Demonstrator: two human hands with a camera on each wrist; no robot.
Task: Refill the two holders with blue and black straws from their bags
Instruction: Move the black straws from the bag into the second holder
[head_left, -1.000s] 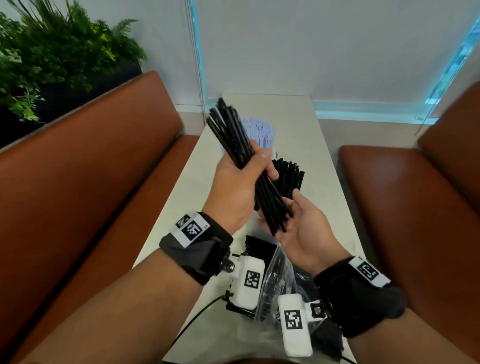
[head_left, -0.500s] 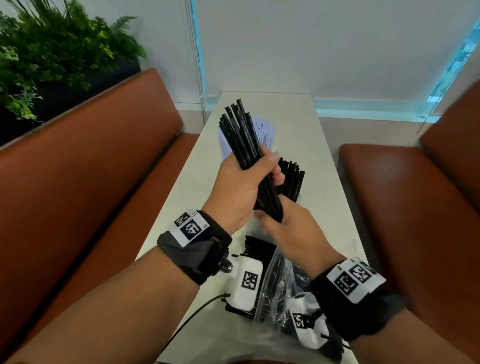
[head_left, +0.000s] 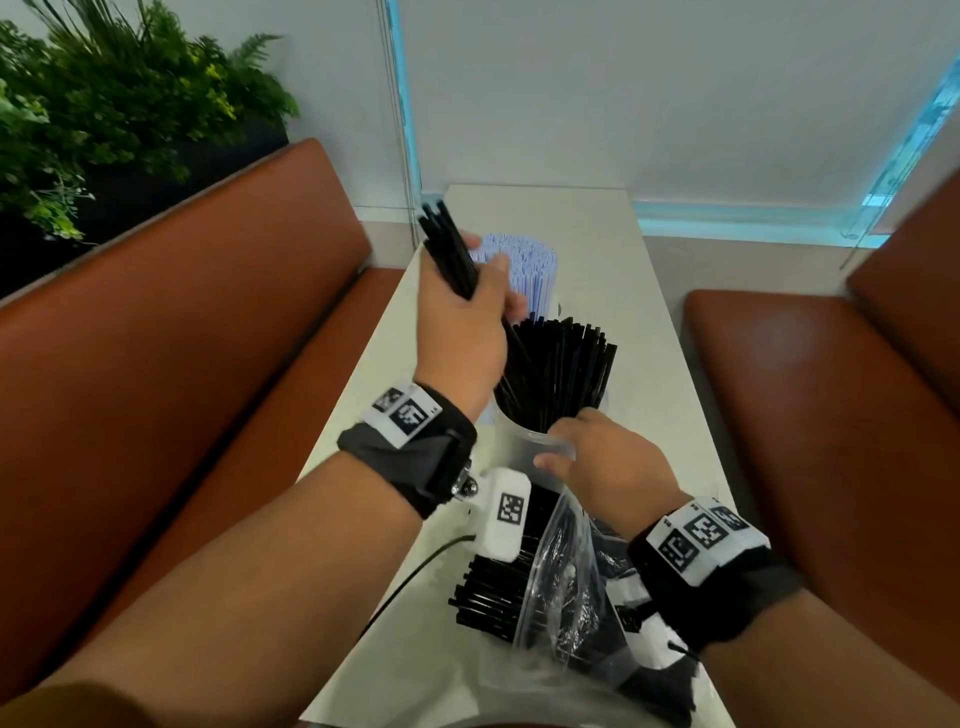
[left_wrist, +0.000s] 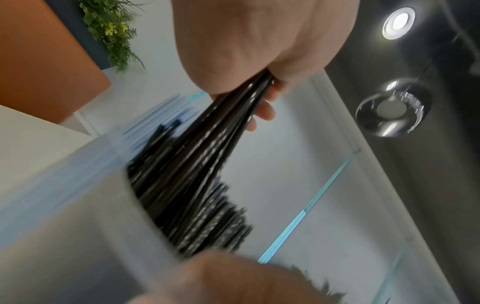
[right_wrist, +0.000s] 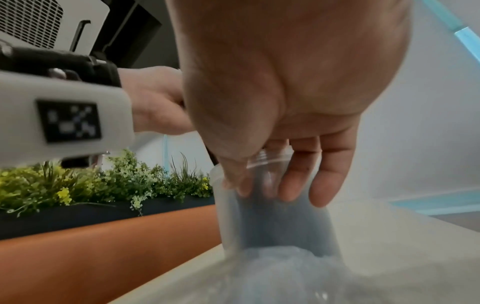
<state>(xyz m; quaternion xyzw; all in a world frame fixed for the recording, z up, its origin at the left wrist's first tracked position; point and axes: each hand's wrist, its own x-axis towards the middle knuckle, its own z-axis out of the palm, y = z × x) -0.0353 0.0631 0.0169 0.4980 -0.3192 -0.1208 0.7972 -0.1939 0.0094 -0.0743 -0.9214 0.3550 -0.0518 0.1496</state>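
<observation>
While the left hand (head_left: 460, 332) clamps a bundle of black straws (head_left: 448, 248) and feeds its lower ends into the near clear holder (head_left: 524, 441), the right hand (head_left: 605, 462) wraps thumb and fingers round that holder's rim. The far holder of blue straws (head_left: 524, 265) looks full. More black straws remain in the plastic bag (head_left: 561, 597) on the table (head_left: 644, 291), so the black refill is judged partly complete.

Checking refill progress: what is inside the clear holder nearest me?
The clear holder holds upright black straws, their tops fanned above its rim. The right hand covers its near wall.
</observation>
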